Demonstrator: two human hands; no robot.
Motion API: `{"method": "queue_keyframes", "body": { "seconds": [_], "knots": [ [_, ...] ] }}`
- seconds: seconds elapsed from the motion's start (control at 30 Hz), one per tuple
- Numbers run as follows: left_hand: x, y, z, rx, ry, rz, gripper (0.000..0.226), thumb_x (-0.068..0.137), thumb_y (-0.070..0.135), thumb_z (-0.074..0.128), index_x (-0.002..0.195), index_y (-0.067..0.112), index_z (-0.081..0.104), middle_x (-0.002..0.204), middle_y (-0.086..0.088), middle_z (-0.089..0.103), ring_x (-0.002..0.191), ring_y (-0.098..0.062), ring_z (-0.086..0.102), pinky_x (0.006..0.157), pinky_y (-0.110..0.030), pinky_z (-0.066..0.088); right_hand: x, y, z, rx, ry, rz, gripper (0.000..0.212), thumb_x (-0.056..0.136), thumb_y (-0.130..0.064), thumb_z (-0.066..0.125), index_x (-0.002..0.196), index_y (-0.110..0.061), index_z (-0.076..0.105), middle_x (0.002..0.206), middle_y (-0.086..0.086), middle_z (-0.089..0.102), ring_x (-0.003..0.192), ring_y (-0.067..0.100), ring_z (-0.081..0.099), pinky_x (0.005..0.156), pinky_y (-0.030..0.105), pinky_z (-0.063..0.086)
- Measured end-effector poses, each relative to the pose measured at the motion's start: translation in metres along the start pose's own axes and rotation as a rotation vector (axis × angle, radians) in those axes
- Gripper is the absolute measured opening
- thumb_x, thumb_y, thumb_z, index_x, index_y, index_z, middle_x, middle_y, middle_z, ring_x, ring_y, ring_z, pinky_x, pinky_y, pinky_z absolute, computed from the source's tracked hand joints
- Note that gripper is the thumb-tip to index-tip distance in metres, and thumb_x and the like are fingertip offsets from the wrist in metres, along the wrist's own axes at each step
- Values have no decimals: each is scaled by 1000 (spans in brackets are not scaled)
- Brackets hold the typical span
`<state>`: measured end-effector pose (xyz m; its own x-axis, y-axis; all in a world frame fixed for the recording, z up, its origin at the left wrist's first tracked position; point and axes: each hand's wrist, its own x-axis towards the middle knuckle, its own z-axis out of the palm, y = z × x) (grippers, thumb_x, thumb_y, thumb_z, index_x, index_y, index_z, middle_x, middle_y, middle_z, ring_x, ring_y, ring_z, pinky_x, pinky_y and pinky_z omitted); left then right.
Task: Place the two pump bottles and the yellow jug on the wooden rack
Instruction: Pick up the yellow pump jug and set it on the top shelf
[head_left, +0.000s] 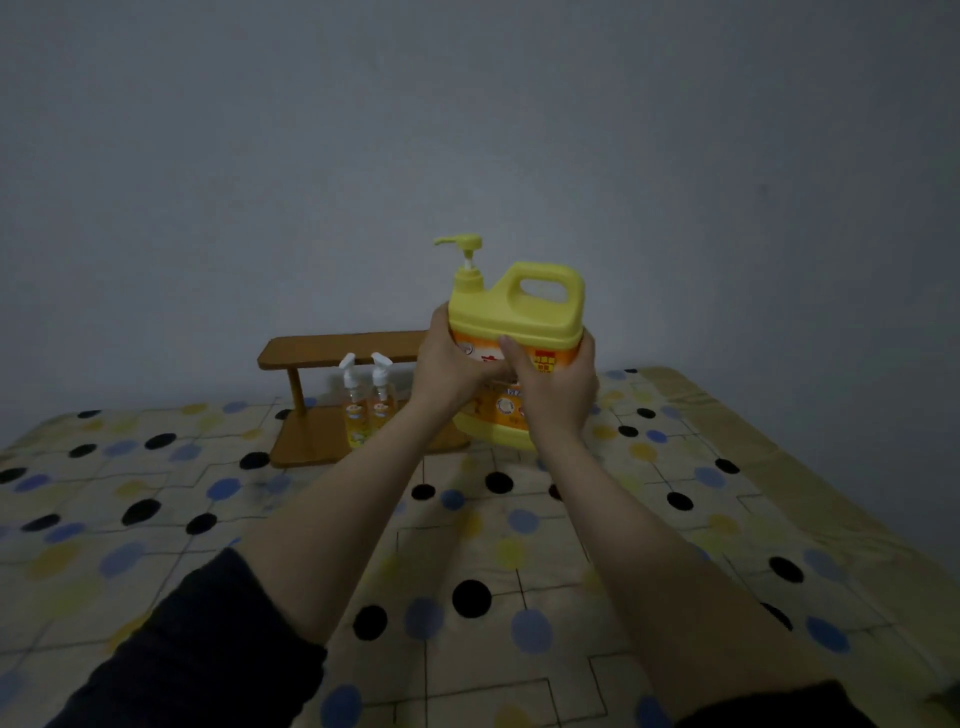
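Note:
I hold the big yellow jug (519, 306) with a pump top and an orange label between both hands, lifted off the bed just right of the wooden rack (332, 347). My left hand (452, 369) grips its left side, my right hand (558, 387) wraps its front and right side. Two small pump bottles (370, 400) with white heads and yellowish liquid stand side by side on the rack's lower shelf (306, 441). The rack's right part is hidden behind my hands and the jug.
The rack stands on a bed covered by a beige sheet (467, 571) with black, blue and yellow dots. A plain grey wall (467, 130) rises close behind the rack. The bed's right edge (810, 467) runs diagonally.

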<state>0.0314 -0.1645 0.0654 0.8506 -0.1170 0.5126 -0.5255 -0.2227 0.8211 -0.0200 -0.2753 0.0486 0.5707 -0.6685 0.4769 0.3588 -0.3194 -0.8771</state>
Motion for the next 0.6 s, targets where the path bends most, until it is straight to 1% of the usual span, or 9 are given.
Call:
{"method": "queue_keyframes", "body": {
  "seconds": [0.13, 0.3, 0.4, 0.53, 0.6],
  "knots": [
    [32, 21, -17, 48, 64, 29, 88, 62, 46, 87, 135, 22, 43, 110, 10, 58, 107, -20, 60, 86, -42, 53, 27, -25, 25, 30, -8, -47, 82, 55, -72, 74, 121, -27, 54, 109, -8, 65, 98, 14, 64, 83, 42, 56],
    [67, 34, -46, 86, 168, 42, 92, 58, 51, 86, 134, 25, 43, 112, 7, 62, 105, -21, 62, 88, -46, 54, 53, -51, 64, 95, -60, -85, 81, 54, -72, 75, 118, -28, 54, 108, -8, 66, 98, 14, 65, 83, 43, 57],
    [82, 35, -65, 106, 225, 45, 90, 60, 50, 87, 135, 26, 42, 110, 9, 61, 104, -19, 63, 87, -42, 53, 62, -59, 92, 135, -103, -92, 80, 54, -70, 77, 118, -27, 56, 109, -7, 67, 98, 14, 66, 84, 43, 57],
    [98, 29, -92, 148, 305, 49, 89, 61, 51, 87, 134, 26, 43, 106, 12, 60, 96, -13, 60, 78, -32, 48, 66, -65, 132, 191, -160, -97, 77, 56, -69, 76, 117, -25, 57, 106, -8, 67, 96, 11, 66, 84, 41, 58],
    [105, 25, -102, 174, 330, 46, 89, 60, 53, 86, 134, 26, 43, 107, 11, 60, 95, -13, 60, 76, -31, 48, 67, -65, 149, 217, -181, -103, 78, 57, -69, 76, 117, -23, 58, 106, -7, 67, 95, 11, 66, 82, 40, 59]
  ]
}}
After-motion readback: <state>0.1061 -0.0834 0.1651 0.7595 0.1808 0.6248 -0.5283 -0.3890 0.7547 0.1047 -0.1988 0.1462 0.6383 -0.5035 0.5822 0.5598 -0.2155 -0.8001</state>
